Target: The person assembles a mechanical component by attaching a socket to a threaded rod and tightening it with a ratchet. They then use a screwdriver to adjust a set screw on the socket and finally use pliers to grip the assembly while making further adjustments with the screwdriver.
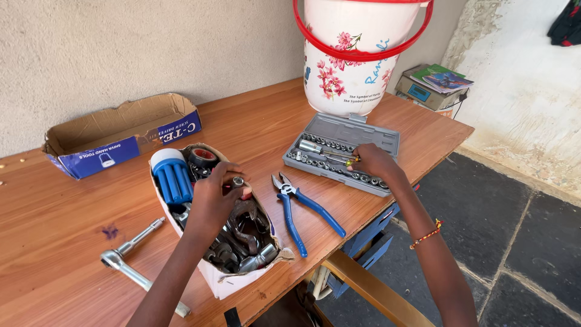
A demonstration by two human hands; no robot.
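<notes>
Over the white box of tools (pixel 225 280), the left hand (pixel 213 203) pinches a small metal socket (pixel 238 181) between its fingertips. Right of that box, past the blue pliers (pixel 302 209), the right hand (pixel 374 162) has its fingers closed on a piece in the grey socket case (pixel 380 140).

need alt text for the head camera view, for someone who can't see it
Seen from above, a person's left hand holds a small metal socket over a white box of tools, while the right hand reaches into an open grey socket set case. Blue-handled pliers lie between them on the wooden table, near a ratchet wrench, a cardboard box and a flowered bucket.
</notes>
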